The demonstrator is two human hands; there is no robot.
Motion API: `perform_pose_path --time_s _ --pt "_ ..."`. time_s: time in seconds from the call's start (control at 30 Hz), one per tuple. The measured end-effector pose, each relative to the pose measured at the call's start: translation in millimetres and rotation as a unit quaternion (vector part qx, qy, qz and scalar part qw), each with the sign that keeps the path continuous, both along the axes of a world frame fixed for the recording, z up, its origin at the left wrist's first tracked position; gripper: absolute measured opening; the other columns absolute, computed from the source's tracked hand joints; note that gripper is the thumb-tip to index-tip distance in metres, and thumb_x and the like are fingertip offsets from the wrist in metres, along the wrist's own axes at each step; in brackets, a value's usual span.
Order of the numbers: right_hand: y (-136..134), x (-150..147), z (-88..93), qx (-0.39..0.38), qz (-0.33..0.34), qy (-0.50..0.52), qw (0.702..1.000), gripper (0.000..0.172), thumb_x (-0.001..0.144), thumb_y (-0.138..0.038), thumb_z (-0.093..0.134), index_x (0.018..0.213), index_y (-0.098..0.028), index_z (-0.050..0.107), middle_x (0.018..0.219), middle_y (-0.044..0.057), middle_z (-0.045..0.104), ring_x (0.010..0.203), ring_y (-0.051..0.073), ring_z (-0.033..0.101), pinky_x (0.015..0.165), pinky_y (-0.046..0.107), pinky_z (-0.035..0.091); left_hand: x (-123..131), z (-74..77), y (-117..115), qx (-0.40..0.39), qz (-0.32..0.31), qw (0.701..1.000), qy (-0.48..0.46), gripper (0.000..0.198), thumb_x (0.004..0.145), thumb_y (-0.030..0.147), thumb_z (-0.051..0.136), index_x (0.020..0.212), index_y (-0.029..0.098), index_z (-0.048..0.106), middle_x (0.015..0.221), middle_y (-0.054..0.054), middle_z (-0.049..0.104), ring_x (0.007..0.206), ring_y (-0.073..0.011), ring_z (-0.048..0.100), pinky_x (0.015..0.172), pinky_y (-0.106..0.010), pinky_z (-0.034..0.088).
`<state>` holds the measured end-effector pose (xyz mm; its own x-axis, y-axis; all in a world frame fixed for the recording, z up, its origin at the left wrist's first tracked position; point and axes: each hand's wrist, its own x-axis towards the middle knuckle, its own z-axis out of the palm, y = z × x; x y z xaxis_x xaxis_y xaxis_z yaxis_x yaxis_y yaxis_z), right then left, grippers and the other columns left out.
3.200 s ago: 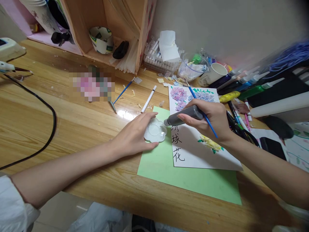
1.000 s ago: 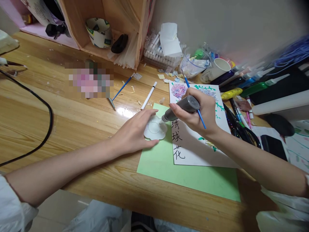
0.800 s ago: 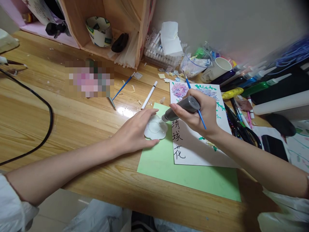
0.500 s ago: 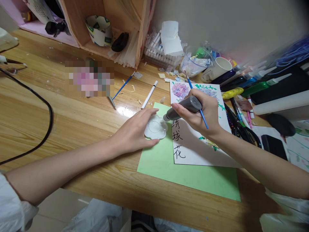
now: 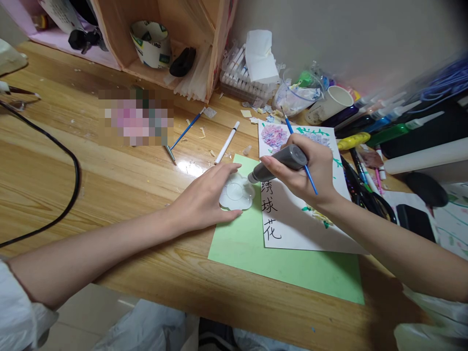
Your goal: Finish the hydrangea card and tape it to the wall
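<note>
My left hand point(image 5: 204, 197) curves its thumb and fingers around the edge of a white flower-shaped paint palette point(image 5: 237, 192), which lies on a green sheet point(image 5: 292, 273). In my right hand point(image 5: 314, 165) is a dark grey squeeze bottle point(image 5: 281, 162), tilted with its nozzle down at the palette's right rim. A blue paintbrush point(image 5: 310, 180) is also tucked in that hand, bristles pointing up and away. Under the right hand lies a white paper point(image 5: 288, 234) with painted flowers and black handwritten characters. I cannot make out any paint in the palette.
A white pen point(image 5: 226, 142) and a blue-handled tool point(image 5: 187, 128) lie beyond my left hand. At the back stand a box of markers point(image 5: 248, 80) and a paper cup point(image 5: 329, 105). Paint bottles point(image 5: 398, 131) and black scissors point(image 5: 373, 204) crowd the right side. A black cable point(image 5: 76, 180) curves at left.
Both hands hold nearly the same pose over the palette. Only a very slight shift of the whole view is visible.
</note>
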<state>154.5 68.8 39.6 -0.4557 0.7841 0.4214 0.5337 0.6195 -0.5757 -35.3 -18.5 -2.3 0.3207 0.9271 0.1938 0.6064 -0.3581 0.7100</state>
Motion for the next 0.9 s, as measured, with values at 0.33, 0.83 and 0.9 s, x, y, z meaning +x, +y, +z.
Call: perform_pose_path --time_s 0.33,0.83,0.9 --pt "0.3 0.7 -2.1 -0.018 0.002 0.012 1.0 0.042 0.07 -0.047 0.069 0.057 -0.023 0.037 0.053 -0.004 0.039 0.051 0.012 0.035 0.048 0.029 0.026 0.4 0.9 -0.3 0.002 0.001 1.0 0.001 0.07 0.069 0.028 0.069 0.129 0.02 0.035 0.126 -0.011 0.051 0.117 -0.0254 0.05 0.098 -0.041 0.043" --pt "-1.2 0.0 -0.7 0.004 0.014 0.005 1.0 0.041 0.071 -0.043 0.069 0.054 -0.022 0.039 0.051 -0.006 0.035 0.049 0.01 0.029 0.046 0.026 0.024 0.7 -0.6 0.0 0.01 0.003 1.0 0.003 0.069 0.068 0.028 0.07 0.128 0.017 0.037 0.125 -0.012 0.052 0.115 -0.0246 0.05 0.097 -0.039 0.042" --pt "-0.6 -0.1 -1.4 0.005 0.015 0.012 1.0 0.041 0.071 -0.042 0.069 0.054 -0.021 0.039 0.051 -0.006 0.035 0.05 0.009 0.029 0.046 0.025 0.023 0.7 -1.1 0.1 0.01 0.002 1.0 0.001 0.07 0.068 0.028 0.07 0.128 0.016 0.037 0.126 -0.012 0.052 0.116 -0.0245 0.05 0.098 -0.038 0.042"
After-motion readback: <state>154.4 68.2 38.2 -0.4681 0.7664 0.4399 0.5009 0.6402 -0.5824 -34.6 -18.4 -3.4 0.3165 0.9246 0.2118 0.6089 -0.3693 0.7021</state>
